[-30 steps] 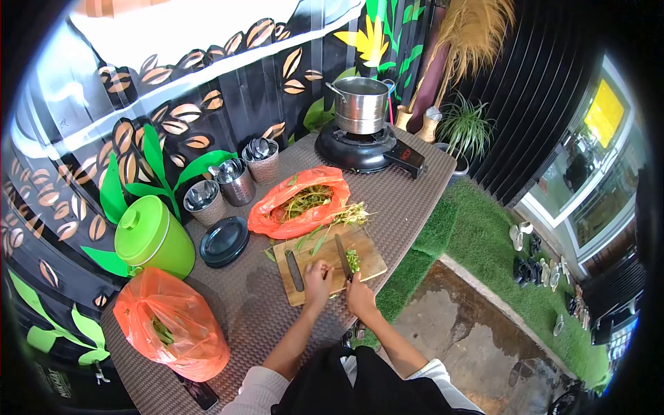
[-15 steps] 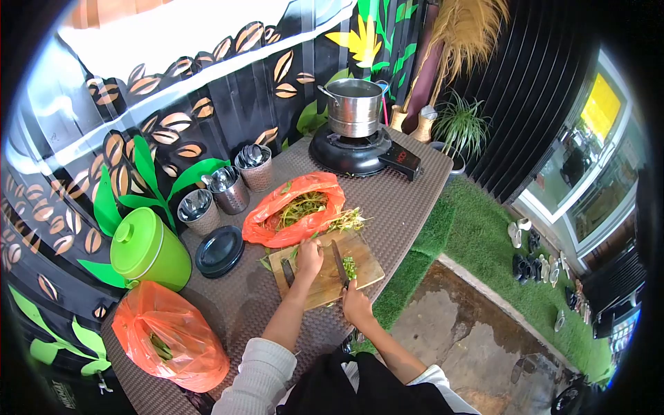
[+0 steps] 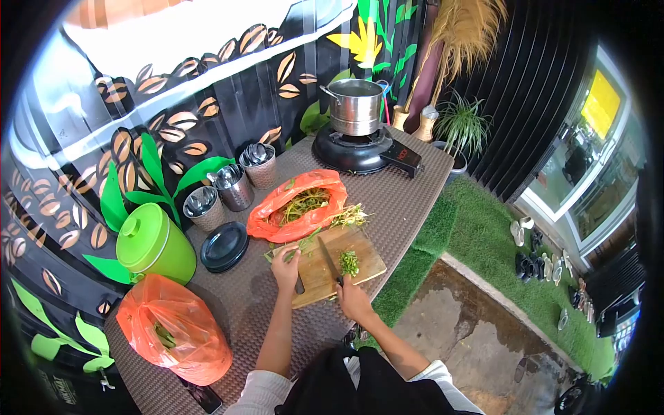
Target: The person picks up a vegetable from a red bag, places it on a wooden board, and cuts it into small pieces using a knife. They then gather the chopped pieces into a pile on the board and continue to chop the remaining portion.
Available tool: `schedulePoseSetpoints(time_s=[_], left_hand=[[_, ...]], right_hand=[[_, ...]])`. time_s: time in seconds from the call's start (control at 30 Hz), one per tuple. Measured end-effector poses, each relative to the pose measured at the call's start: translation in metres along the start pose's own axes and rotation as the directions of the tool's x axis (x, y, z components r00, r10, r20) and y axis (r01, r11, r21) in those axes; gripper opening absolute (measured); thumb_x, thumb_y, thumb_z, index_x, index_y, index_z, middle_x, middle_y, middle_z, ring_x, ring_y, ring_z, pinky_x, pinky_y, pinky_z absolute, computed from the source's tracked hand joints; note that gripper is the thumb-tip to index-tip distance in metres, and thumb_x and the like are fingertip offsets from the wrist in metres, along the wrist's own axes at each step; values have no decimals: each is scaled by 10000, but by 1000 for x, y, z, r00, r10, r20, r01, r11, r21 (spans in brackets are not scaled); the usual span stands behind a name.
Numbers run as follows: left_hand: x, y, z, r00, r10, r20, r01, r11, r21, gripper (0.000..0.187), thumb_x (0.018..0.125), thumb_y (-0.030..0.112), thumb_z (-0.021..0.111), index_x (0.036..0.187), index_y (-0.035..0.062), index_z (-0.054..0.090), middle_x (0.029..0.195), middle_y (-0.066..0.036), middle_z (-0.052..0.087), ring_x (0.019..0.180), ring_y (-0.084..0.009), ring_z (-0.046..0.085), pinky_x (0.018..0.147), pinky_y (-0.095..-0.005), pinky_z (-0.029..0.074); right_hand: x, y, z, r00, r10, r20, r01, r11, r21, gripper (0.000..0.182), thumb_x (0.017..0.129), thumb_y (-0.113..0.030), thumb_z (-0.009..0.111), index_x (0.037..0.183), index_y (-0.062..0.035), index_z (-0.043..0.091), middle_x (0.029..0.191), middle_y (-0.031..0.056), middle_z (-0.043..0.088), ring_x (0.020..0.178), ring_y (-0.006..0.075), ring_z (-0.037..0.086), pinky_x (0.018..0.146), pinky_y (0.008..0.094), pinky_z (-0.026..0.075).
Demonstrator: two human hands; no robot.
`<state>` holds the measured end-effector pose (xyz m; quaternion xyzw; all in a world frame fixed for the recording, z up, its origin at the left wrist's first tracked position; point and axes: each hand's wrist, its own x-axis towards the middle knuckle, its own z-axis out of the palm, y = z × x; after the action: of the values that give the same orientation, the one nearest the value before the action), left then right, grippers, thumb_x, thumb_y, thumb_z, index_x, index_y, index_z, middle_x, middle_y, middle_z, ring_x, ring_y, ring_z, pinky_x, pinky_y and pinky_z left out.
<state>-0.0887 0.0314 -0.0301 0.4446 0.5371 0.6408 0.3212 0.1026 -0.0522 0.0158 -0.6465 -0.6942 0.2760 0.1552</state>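
My right hand [image 3: 354, 302] is wrapped round the handle of a knife [image 3: 328, 257], its blade slanting up and left over the wooden cutting board [image 3: 318, 278]. A small pile of chopped greens [image 3: 349, 262] lies just right of the blade. At the board's left edge, my left hand [image 3: 285, 268] has its fingers drawn together at some green stems [image 3: 304, 245]. A dark strip [image 3: 299, 284] shows on the board beside that hand. Behind the board, an orange plastic bag [image 3: 266, 225] gapes with leafy stems inside, some spilling out at its right.
A steel pot [image 3: 355, 111] sits on a black portable stove [image 3: 349, 153] at the back. Cutlery cups [image 3: 235, 190], stacked dark plates [image 3: 225, 247], a lidded green bucket [image 3: 155, 245] and a second orange bag [image 3: 173, 332] occupy the left. A phone [image 3: 202, 395] lies near the front edge.
My left hand has moved left across the board to its edge. The knife has swung leftward, away from the chopped greens, with my right hand still on it.
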Motion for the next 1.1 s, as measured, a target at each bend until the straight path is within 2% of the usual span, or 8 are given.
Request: schedulePoseSetpoints(time_s=[0.07, 0.2, 0.43, 0.5, 0.53, 0.6, 0.83, 1.1], left_hand=[[-15, 12, -13, 998, 58, -34, -49, 973, 227, 127, 818, 77, 662, 914, -5, 668, 794, -86, 670, 715, -139, 640, 651, -259, 494], [-40, 14, -14, 994, 98, -41, -84, 958, 275, 112, 813, 58, 647, 904, 4, 683, 801, -78, 676, 695, -125, 629, 632, -271, 491], [-62, 12, -3, 970, -23, 244, -87, 898, 432, 125, 742, 74, 689, 866, 70, 695, 792, -77, 683, 668, -179, 636, 617, -290, 485], [-67, 8, 5, 926, 147, 348, -293, 862, 415, 147, 702, 121, 726, 845, 96, 704, 841, -53, 680, 782, -218, 603, 721, -336, 451], [-70, 12, 8, 925, 145, 351, -291, 863, 413, 147, 702, 121, 726, 845, 96, 704, 841, -53, 680, 782, -218, 603, 721, -336, 451], [-77, 21, 12, 908, 156, 389, -379, 700, 605, 159, 684, 169, 743, 824, 106, 705, 862, -36, 659, 884, -232, 545, 787, -363, 379], [-82, 10, 20, 927, 155, 341, -344, 712, 612, 140, 726, 169, 713, 848, 102, 706, 857, -36, 631, 903, -244, 521, 777, -366, 349], [-83, -6, 31, 870, 245, 429, -448, 755, 478, 185, 807, 87, 607, 973, 79, 687, 896, -87, 595, 901, -273, 520, 839, -396, 383]], right_hand=[[-3, -6, 10, 998, -50, 26, 49, 998, 28, 306, 948, -266, 425, 1051, 18, 381, 767, 302, 615, 758, 473, 618, 681, 543, 498], [-2, -8, 27, 998, -57, 11, 57, 998, 36, 298, 943, -270, 438, 1040, 4, 370, 744, 305, 606, 729, 488, 601, 644, 566, 477], [-4, 19, 21, 993, 66, -96, -67, 998, -5, 318, 937, -270, 447, 1069, 12, 381, 746, 308, 610, 723, 493, 602, 643, 561, 488], [-6, 24, 17, 993, 67, -95, -68, 998, -9, 334, 936, -273, 447, 1086, 17, 376, 750, 303, 615, 723, 481, 612, 657, 553, 495], [-8, 25, 15, 994, 63, -92, -64, 998, -12, 350, 936, -277, 447, 1102, 21, 372, 754, 298, 621, 722, 469, 622, 672, 546, 501], [-12, 25, 16, 994, 76, -74, -78, 997, -22, 350, 936, -273, 449, 1109, 21, 368, 761, 301, 622, 726, 470, 623, 673, 546, 503], [-11, 20, 15, 991, 97, -88, -104, 992, -77, 359, 942, -269, 434, 1141, 21, 367, 767, 287, 629, 731, 452, 631, 655, 533, 511], [12, 26, -15, 998, -27, 49, 30, 998, -56, 300, 920, -212, 436, 1061, 46, 378, 820, 302, 619, 798, 475, 606, 702, 547, 480]])
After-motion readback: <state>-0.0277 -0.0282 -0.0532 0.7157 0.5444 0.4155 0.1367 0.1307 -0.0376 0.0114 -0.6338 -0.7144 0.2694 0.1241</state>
